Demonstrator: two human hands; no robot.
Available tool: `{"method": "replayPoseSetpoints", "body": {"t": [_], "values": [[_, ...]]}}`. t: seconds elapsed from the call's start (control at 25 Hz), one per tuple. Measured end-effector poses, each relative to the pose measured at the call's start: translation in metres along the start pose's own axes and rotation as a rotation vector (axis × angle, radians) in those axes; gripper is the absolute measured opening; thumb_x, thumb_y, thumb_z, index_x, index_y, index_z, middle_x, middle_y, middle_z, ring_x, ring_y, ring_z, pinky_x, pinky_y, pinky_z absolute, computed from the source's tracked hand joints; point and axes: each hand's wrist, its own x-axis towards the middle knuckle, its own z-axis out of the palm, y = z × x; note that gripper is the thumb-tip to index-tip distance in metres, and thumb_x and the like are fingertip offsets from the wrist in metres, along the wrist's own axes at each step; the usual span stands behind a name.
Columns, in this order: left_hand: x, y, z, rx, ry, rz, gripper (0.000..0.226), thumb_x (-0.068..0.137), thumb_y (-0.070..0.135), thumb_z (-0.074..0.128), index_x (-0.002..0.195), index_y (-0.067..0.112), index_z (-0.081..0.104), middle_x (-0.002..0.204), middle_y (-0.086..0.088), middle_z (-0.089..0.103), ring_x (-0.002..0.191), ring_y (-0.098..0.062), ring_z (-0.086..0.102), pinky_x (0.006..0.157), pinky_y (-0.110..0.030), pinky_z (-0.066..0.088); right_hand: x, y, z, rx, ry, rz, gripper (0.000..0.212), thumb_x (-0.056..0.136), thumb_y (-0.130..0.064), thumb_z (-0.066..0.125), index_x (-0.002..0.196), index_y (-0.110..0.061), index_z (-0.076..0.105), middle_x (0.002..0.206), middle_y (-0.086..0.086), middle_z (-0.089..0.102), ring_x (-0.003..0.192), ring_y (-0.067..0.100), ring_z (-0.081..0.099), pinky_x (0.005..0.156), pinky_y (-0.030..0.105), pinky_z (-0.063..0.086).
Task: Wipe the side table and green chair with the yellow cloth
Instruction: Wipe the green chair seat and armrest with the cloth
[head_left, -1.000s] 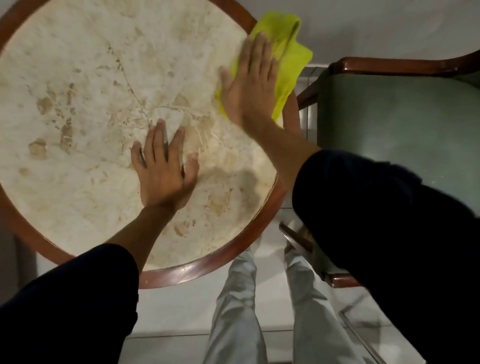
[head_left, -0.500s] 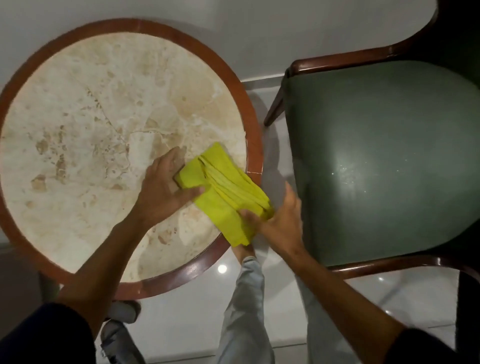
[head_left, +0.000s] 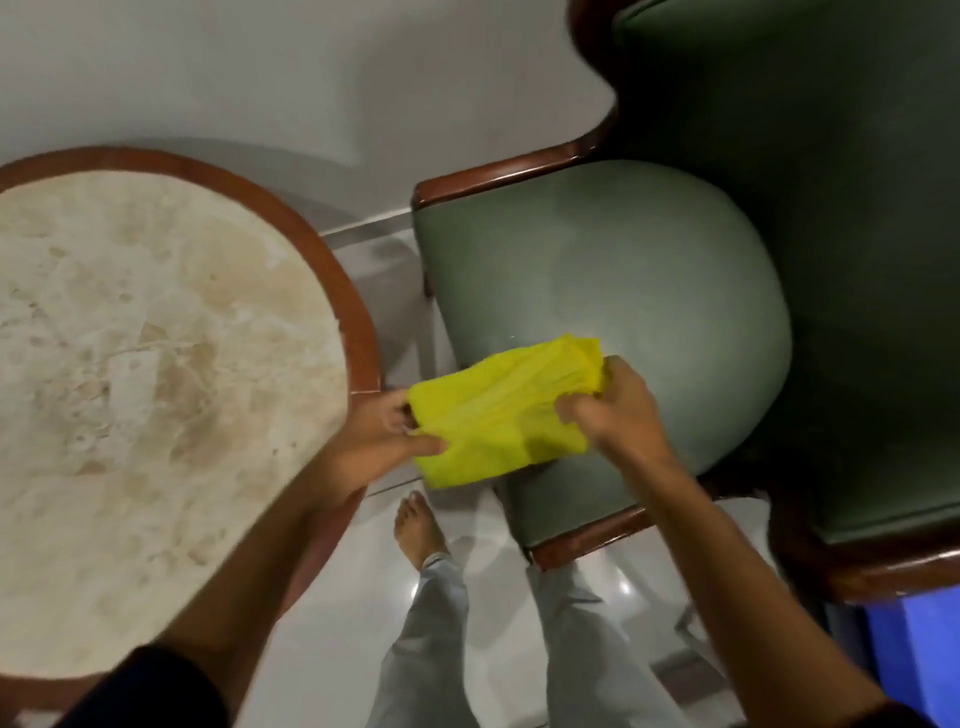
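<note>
The green chair (head_left: 597, 270) fills the right of the scene, its rounded padded seat edged with a dark wooden frame and its tall back rising at the far right. To the left, well apart across a strip of pale tiled floor (head_left: 337, 623), stands the round side table (head_left: 358, 332), a marble-look top ringed in reddish wood, with nothing on it.

Between the 2, over the near left corner of the seat, the yellow cloth (head_left: 498, 415) hangs bunched and folded, held off the table. Whether its underside touches the cushion cannot be told.

The left hand (head_left: 379, 441) pinches the cloth's left end, thumb on top and fingers curled under. The right hand (head_left: 618, 410) is closed around the right end, knuckles up. Both hands grip firmly; neither is open.

The table part looks finished, and the step in hand is the changeover: refolding the cloth for the chair. The next move calls for letting 1 hand go, flattening the cloth under the other palm, and sweeping across the seat, then the wooden rails and back.

A bare foot (head_left: 415, 525) stands on the floor below.
</note>
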Motion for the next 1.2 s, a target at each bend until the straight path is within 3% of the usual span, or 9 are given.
{"method": "replayPoseSetpoints", "body": {"t": [0.12,0.28,0.4,0.56,0.72,0.84,1.0,1.12,1.2], "values": [[0.03,0.035,0.09,0.03,-0.16,0.066,0.038,0.075,0.002,0.077,0.109,0.005,0.061,0.088,-0.01,0.068,0.067,0.003,0.065,0.07,-0.017,0.055,0.028,0.006,-0.078,-0.178,0.259,0.011,0.049,0.072,-0.016,0.069,0.117,-0.009,0.05,0.096,0.014,0.059,0.098,0.037,0.061,0.081,0.044,0.05],[0.059,0.046,0.13,0.69,0.114,0.311,0.05,0.084,0.032,0.063,0.132,0.026,0.047,0.124,-0.007,0.064,0.116,-0.027,0.056,0.101,-0.042,0.041,0.058,0.029,-0.089,-0.359,0.647,0.023,0.069,0.081,-0.019,0.064,0.142,-0.012,0.033,0.14,0.017,0.045,0.131,0.036,0.041,0.109,0.052,0.029],[0.072,0.039,0.071,0.933,0.372,0.487,0.042,0.092,0.033,0.049,0.134,0.024,0.046,0.139,-0.007,0.052,0.132,-0.028,0.041,0.107,-0.05,0.028,0.071,0.046,-0.03,-0.292,0.597,0.056,0.073,0.092,-0.042,0.049,0.149,-0.006,0.022,0.158,0.018,0.024,0.146,0.033,0.021,0.118,0.051,0.019],[0.086,0.0,-0.037,1.197,0.603,0.36,0.057,0.09,0.046,0.037,0.137,0.014,0.039,0.154,-0.019,0.028,0.143,-0.036,0.023,0.111,-0.06,0.02,0.13,0.067,-0.004,-0.396,0.543,0.053,0.08,0.095,-0.056,0.029,0.152,-0.004,0.01,0.163,0.015,0.006,0.151,0.027,0.003,0.121,0.049,0.004],[0.088,-0.024,-0.06,1.075,0.72,0.227,0.069,0.087,0.058,0.036,0.146,0.023,0.025,0.159,-0.023,0.012,0.147,-0.039,0.01,0.114,-0.062,0.009,0.176,0.114,-0.082,-0.421,0.741,0.189,0.069,0.099,-0.046,0.025,0.151,-0.002,0.013,0.161,0.02,0.012,0.15,0.031,0.009,0.121,0.048,0.008],[0.092,-0.028,-0.058,1.064,0.758,0.249,0.068,0.089,0.058,0.039,0.147,0.028,0.022,0.16,-0.019,0.012,0.148,-0.036,0.01,0.116,-0.059,0.008,0.169,0.086,-0.044,-0.393,0.717,0.199,0.08,0.095,-0.056,0.027,0.152,-0.004,0.011,0.162,0.02,0.009,0.15,0.031,0.004,0.121,0.05,0.003],[0.094,-0.031,-0.062,1.072,0.773,0.246,0.067,0.09,0.061,0.036,0.148,0.029,0.022,0.162,-0.015,0.012,0.149,-0.034,0.01,0.117,-0.058,0.009,0.122,0.019,0.095,-0.684,0.405,-0.362,0.074,0.094,-0.056,0.024,0.153,-0.013,0.011,0.162,0.019,0.007,0.15,0.034,0.002,0.12,0.051,-0.001],[0.093,-0.035,-0.061,1.078,0.77,0.265,0.068,0.091,0.063,0.033,0.148,0.029,0.02,0.162,-0.015,0.011,0.149,-0.033,0.01,0.117,-0.058,0.01,0.079,0.037,0.137,-1.31,-0.097,-0.93,0.059,0.097,-0.033,0.014,0.152,-0.011,0.02,0.162,0.018,0.01,0.149,0.038,0.003,0.12,0.058,0.005],[0.094,-0.033,-0.062,1.067,0.763,0.268,0.068,0.091,0.063,0.031,0.148,0.029,0.02,0.162,-0.015,0.01,0.149,-0.033,0.009,0.117,-0.059,0.009,0.064,0.064,0.125,-1.555,-0.244,-1.159,0.054,0.098,-0.028,0.024,0.147,-0.008,0.034,0.161,0.016,0.018,0.149,0.037,0.007,0.121,0.056,0.004]]}}
